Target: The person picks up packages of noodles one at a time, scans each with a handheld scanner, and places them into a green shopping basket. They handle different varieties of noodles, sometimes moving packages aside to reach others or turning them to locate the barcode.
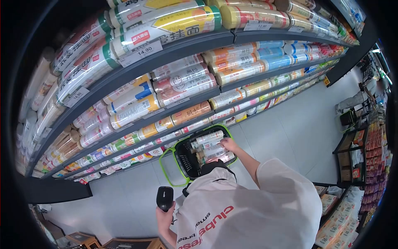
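Note:
My left hand [164, 219] is low on the left and grips a black handheld scanner [165, 197], held upright in front of my white shirt. My right hand [230, 145] reaches forward into a black shopping basket with a green rim and handles [171, 168] that stands on the floor by the shelf. Several long noodle packs [207, 143] lie in the basket, and my right hand's fingers close around one of the packs at its right end.
A tall curved shelf unit [174, 50] full of long noodle packs, with price tags, fills the view ahead. Grey tiled floor [290, 128] runs to the right. Racks of goods [365, 157] stand on the right, and a person [352, 101] is far off there. Wooden crates [83, 240] sit bottom left.

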Demonstrator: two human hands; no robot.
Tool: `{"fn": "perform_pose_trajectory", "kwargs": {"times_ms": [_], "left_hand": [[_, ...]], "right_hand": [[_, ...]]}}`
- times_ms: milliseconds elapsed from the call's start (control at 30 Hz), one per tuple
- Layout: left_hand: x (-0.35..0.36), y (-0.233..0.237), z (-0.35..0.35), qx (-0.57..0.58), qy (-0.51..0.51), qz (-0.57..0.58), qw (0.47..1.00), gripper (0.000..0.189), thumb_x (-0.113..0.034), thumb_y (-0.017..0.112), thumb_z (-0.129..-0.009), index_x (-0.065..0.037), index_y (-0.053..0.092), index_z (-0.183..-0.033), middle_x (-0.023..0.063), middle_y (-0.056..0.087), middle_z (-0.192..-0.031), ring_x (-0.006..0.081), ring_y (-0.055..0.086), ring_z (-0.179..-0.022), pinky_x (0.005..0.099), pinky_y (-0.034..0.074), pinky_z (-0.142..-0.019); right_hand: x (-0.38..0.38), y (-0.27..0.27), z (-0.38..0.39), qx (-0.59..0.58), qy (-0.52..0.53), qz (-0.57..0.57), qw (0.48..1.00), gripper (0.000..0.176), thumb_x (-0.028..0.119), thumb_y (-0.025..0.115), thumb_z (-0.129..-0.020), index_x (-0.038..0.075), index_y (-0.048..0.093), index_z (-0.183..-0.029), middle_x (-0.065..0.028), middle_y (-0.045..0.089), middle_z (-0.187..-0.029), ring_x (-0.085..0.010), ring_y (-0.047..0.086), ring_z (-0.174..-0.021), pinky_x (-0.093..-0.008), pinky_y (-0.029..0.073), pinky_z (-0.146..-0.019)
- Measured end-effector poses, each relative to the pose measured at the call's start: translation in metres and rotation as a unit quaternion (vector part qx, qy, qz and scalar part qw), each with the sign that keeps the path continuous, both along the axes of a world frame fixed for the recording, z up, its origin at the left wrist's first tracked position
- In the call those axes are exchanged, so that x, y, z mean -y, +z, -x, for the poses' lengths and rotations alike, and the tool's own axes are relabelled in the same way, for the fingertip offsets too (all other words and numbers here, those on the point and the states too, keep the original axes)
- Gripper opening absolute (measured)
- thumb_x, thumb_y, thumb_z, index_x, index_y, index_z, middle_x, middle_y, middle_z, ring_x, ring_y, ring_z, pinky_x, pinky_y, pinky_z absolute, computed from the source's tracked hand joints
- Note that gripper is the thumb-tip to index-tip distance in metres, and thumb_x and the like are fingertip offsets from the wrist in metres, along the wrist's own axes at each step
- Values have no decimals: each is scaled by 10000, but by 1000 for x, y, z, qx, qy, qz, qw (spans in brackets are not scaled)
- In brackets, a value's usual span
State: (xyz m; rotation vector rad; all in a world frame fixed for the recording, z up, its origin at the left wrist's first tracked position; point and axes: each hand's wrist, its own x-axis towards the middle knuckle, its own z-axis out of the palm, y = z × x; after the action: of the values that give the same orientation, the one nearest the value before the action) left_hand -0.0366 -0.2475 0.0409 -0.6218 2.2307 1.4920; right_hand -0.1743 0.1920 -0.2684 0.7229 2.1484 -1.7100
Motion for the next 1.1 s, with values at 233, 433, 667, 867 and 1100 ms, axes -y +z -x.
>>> {"fn": "perform_pose_trajectory", "kwargs": {"times_ms": [233, 433, 667, 867, 1100], "left_hand": [[13, -12, 7, -53, 3, -19, 998, 195, -147, 767, -825, 18, 664, -836, 7, 615, -662, 80, 538, -597, 268, 438, -560], [29, -17, 3, -80, 11, -26, 996, 200, -157, 772, -821, 11, 665, -848, 15, 617, -656, 86, 551, -591, 272, 444, -557], [36, -25, 1, -87, 28, -38, 995, 204, -154, 765, -825, 13, 663, -882, 21, 622, -667, 99, 565, -589, 275, 450, -558], [16, -15, 6, -78, 42, -37, 995, 205, -155, 769, -815, 11, 668, -880, 18, 628, -680, 98, 567, -614, 276, 452, -576], [8, -29, 11, -107, 9, -30, 994, 224, -142, 787, -789, 16, 676, -902, 10, 626, -700, 91, 529, -636, 291, 444, -599]], "right_hand": [[38, 313, 103, -431, 16, -210, 877, 157, 113, 624, -874, 21, 655, -998, -163, 656, -965, -290, 672, -840, -372, 532, -730], [-18, 381, 207, -489, 46, -531, 690, 379, 83, 655, -787, 77, 600, -1162, -136, 582, -1181, -336, 557, -1139, -444, 464, -930], [-68, 346, 284, -287, 109, -671, 675, 711, 142, 674, -709, 118, 458, -1385, -164, 416, -1433, -345, 394, -1349, -515, 366, -1066], [-18, 368, 255, -281, 117, -680, 667, 585, 148, 709, -667, 112, 591, -1239, -206, 403, -1427, -387, 409, -1308, -489, 404, -1033], [-49, 333, 231, -477, 95, -564, 667, 549, 249, 639, -820, 92, 512, -1331, -213, 420, -1413, -417, 389, -1319, -527, 332, -1091]]}}
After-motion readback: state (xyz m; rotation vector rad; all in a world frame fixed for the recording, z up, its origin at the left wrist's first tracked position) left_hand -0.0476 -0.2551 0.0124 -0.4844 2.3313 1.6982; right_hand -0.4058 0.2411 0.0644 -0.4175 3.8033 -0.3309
